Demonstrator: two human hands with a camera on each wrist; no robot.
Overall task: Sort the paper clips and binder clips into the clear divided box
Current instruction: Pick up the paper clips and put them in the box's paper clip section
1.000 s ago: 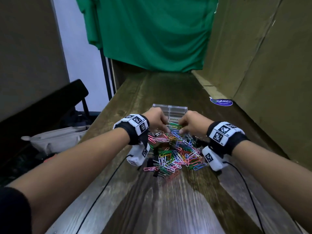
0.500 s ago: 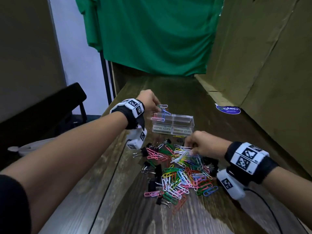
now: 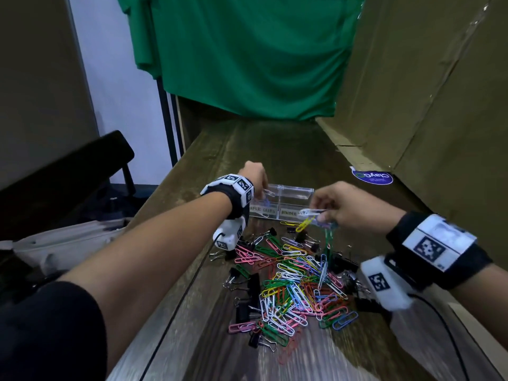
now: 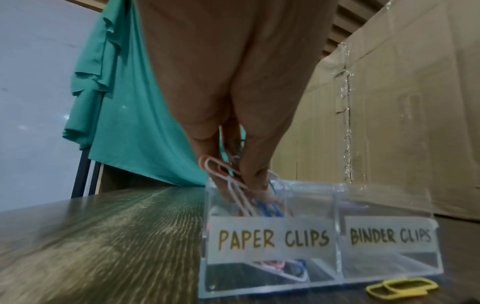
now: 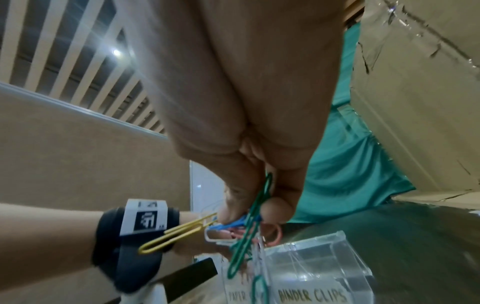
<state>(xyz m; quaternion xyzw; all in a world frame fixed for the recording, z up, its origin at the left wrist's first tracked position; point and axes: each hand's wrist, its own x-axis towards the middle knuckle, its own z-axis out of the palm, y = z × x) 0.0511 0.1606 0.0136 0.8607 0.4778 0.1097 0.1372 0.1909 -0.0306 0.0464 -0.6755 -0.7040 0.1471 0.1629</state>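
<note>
The clear divided box [image 3: 295,192] [image 4: 384,265] [image 5: 322,261] stands on the wooden table, labelled PAPER CLIPS on its left half and BINDER CLIPS on its right. My left hand [image 3: 254,174] [image 4: 249,181] reaches into the left compartment, pinching a bunch of paper clips [image 4: 233,185]. My right hand [image 3: 341,206] [image 5: 249,214] hovers in front of the box's right half, pinching a bunch of coloured paper clips [image 3: 313,220] [image 5: 244,236] that dangle. A mixed pile of paper clips [image 3: 297,287] and black binder clips [image 3: 254,281] lies nearer to me.
A yellow paper clip [image 4: 402,287] lies on the table just in front of the box. Cardboard panels [image 3: 439,92] wall the right side and a green cloth [image 3: 247,56] hangs at the far end. A blue sticker [image 3: 371,176] lies right of the box.
My left hand carried paper clips from the pile to the box and lowered into the left compartment. My right hand gathered a bunch from the pile and lifted it toward the box.
</note>
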